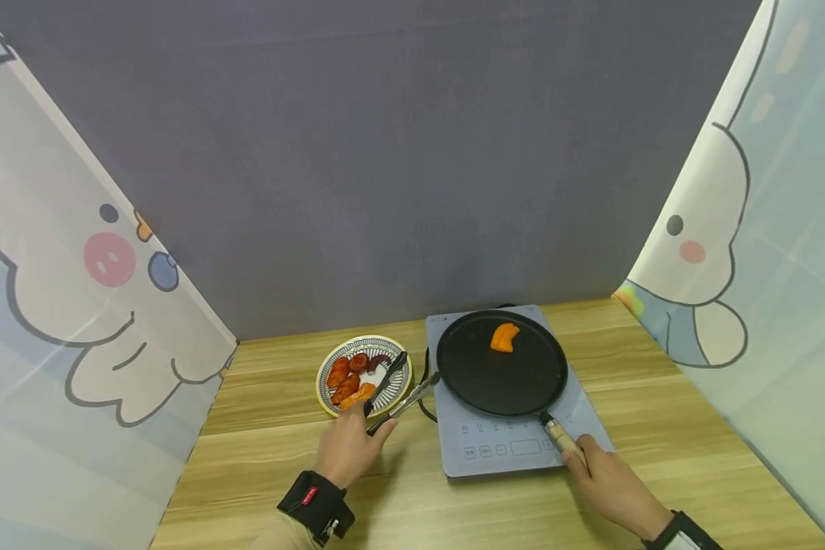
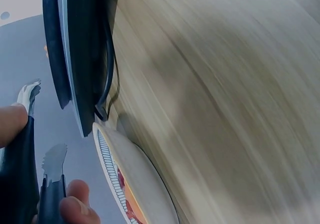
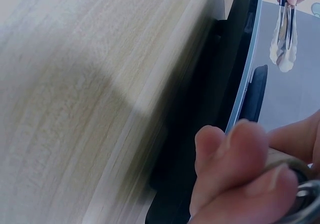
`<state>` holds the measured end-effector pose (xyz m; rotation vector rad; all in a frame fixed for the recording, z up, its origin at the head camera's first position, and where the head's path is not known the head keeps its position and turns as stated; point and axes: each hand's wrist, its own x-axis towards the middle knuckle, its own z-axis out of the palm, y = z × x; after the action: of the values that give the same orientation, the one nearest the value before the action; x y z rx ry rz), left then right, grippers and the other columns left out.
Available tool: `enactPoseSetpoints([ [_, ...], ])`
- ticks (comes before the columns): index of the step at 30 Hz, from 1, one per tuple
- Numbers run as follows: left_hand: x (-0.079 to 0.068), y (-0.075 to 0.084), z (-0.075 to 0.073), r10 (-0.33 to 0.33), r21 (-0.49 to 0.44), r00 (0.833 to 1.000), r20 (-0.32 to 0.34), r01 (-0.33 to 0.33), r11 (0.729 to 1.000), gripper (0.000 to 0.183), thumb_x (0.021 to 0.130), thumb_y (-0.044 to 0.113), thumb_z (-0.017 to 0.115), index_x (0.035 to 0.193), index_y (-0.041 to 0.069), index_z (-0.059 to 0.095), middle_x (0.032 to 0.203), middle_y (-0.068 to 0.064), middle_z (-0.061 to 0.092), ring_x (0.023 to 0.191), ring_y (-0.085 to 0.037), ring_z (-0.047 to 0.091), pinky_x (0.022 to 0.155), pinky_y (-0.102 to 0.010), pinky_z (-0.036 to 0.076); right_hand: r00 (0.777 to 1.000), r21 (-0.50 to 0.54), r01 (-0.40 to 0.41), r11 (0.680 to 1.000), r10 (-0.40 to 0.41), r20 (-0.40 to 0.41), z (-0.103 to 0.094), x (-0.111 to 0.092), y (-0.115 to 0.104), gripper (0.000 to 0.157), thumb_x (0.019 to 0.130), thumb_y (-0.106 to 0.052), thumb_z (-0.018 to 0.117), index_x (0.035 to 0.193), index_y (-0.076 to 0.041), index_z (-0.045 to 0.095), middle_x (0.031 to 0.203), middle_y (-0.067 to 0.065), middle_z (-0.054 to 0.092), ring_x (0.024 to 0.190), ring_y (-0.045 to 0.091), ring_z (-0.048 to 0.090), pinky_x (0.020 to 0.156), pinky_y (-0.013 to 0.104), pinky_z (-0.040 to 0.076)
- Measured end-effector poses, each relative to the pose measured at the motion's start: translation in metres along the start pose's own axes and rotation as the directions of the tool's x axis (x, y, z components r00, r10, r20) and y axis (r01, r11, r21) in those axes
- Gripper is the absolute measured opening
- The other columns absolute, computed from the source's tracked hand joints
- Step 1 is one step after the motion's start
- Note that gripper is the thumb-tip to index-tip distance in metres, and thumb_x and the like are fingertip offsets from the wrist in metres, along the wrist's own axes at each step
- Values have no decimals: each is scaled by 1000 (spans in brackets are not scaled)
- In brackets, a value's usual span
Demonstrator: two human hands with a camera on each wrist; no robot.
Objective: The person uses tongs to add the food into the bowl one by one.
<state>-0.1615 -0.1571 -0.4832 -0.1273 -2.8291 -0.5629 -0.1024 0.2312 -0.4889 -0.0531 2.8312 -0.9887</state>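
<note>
My left hand (image 1: 347, 449) holds a pair of black-handled metal tongs (image 1: 415, 395) over the near side of a patterned plate (image 1: 321, 378). The tongs' two arms are spread, with nothing between their tips (image 2: 54, 160). On the plate lie several glossy reddish-brown food pieces (image 1: 344, 372), a dark purple piece (image 1: 380, 361) and an orange piece (image 1: 360, 395). My right hand (image 1: 615, 487) grips the wooden handle (image 1: 561, 438) of a flat black pan (image 1: 484, 382). Orange food (image 1: 504, 337) lies in the pan's far half.
Under the pan is a light grey induction cooker (image 1: 464, 461) with touch controls along its near side. A black cable (image 1: 426, 416) runs between cooker and plate. A grey backdrop (image 1: 412, 168) stands behind the wooden table (image 1: 261, 428), with cartoon-printed panels (image 1: 48, 252) at both sides.
</note>
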Motion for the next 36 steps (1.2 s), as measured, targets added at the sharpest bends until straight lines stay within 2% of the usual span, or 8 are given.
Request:
enactPoseSetpoints([
  [5,-1,-6,-3,-19,17,999,-25,20,1000,73,76,60,57,109,-4,55,86,-19,63,68,-31,62,51,-41,45,1000,6,-2,1000,2,3,0,0,0,28,95,-32,44,94,-4,46,57,-1,40,41,6,33,37,22,29],
  [8,-1,-9,-5,-28,27,999,-35,29,999,74,77,61,56,109,-5,55,86,-20,63,68,-33,62,52,-42,46,1000,13,-2,1000,2,9,0,0,0,29,95,-33,44,95,-4,46,57,-1,40,41,6,33,37,21,29],
  [13,1,-13,-6,-59,34,998,-15,59,998,75,77,61,56,108,-7,55,82,-21,62,66,-32,61,51,-42,45,1000,1,1,1000,-1,1,-1,0,1,28,95,-32,44,94,-4,46,57,-1,40,41,6,33,37,21,29],
  [19,1,-19,-8,-97,57,995,8,96,994,67,77,58,58,100,-5,56,77,-18,61,61,-29,60,47,-40,42,1000,-14,-10,1000,10,-1,0,1,2,29,94,-33,45,95,-3,46,58,-1,40,42,7,34,37,22,29],
  [30,0,-31,-4,-131,81,991,-8,131,988,69,76,61,57,96,-5,56,75,-17,61,59,-28,58,46,-40,40,1000,-6,-7,1000,7,1,0,1,1,29,94,-33,45,94,-4,46,58,-1,40,42,6,34,37,22,29],
  [36,2,-33,-6,-150,78,989,12,149,986,68,76,62,56,93,-4,56,71,-15,59,56,-26,56,43,-37,36,1000,-14,5,1000,-5,-5,0,1,2,31,94,-35,44,93,-4,46,58,-1,40,42,6,33,37,22,29],
])
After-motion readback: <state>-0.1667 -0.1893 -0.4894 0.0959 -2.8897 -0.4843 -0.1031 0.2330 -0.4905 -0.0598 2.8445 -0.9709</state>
